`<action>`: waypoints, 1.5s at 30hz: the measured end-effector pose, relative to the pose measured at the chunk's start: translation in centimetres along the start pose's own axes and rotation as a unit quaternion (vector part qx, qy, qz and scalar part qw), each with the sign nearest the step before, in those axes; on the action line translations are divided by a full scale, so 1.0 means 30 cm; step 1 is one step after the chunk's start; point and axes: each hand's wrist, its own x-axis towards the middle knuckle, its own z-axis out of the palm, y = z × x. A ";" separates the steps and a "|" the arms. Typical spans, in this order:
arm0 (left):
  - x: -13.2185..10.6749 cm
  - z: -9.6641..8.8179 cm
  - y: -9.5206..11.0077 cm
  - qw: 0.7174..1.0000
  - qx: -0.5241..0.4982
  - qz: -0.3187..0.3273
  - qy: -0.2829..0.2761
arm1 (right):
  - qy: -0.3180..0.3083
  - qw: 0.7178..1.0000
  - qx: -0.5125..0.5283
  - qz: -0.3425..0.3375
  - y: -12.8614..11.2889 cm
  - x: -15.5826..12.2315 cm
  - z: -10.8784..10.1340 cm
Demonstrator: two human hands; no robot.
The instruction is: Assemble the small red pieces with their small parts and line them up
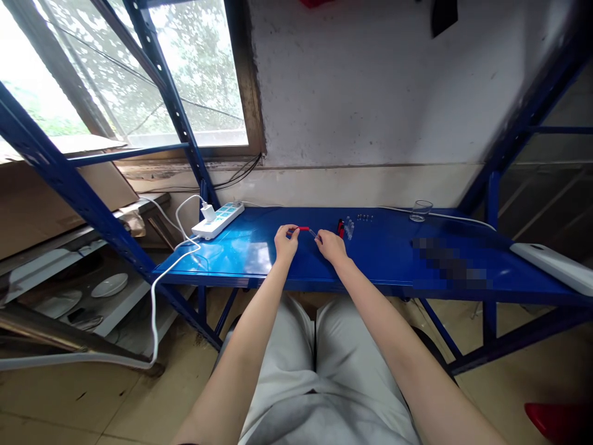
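Above the blue tabletop [306, 262], my left hand [286, 241] pinches a thin red stick [303, 228] that points to the right. From the right, my right hand [330, 245] pinches a small clear tube-like piece [313, 234], slanted, with its far end at the red stick's tip. Whether the two pieces touch or are joined I cannot tell. Just beyond my right hand lie several small red and black pieces [341, 228]. Beside them is a cluster of clear pieces [349, 228], and a bit farther right are several tiny pieces [365, 217].
A white power strip [218, 220] with a plug and a white cord [155, 309] lies at the left. Toward the back right stands a clear glass [420, 211]. A blurred dark object [445, 259] and a long white object [553, 267] are at the right.
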 end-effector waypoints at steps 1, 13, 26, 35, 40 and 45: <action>0.000 0.000 -0.002 1.000 -0.001 -0.001 -0.001 | 0.001 1.000 -0.001 -0.005 0.001 0.000 0.001; 0.002 0.003 -0.005 1.000 -0.006 -0.004 -0.019 | 0.004 1.000 0.005 0.007 -0.003 -0.004 -0.009; -0.020 0.010 0.002 0.993 0.030 0.086 -0.075 | 0.007 1.000 -0.021 -0.005 -0.008 -0.003 -0.013; -0.037 0.018 0.021 0.974 0.058 0.106 -0.193 | 0.047 0.999 0.009 0.000 0.009 0.002 0.010; -0.029 0.015 0.023 0.989 -0.020 0.045 -0.142 | 0.061 0.997 0.041 -0.016 0.007 0.000 0.012; -0.020 0.011 0.016 0.987 -0.061 0.005 -0.149 | 0.059 0.993 0.070 -0.080 -0.010 -0.007 0.007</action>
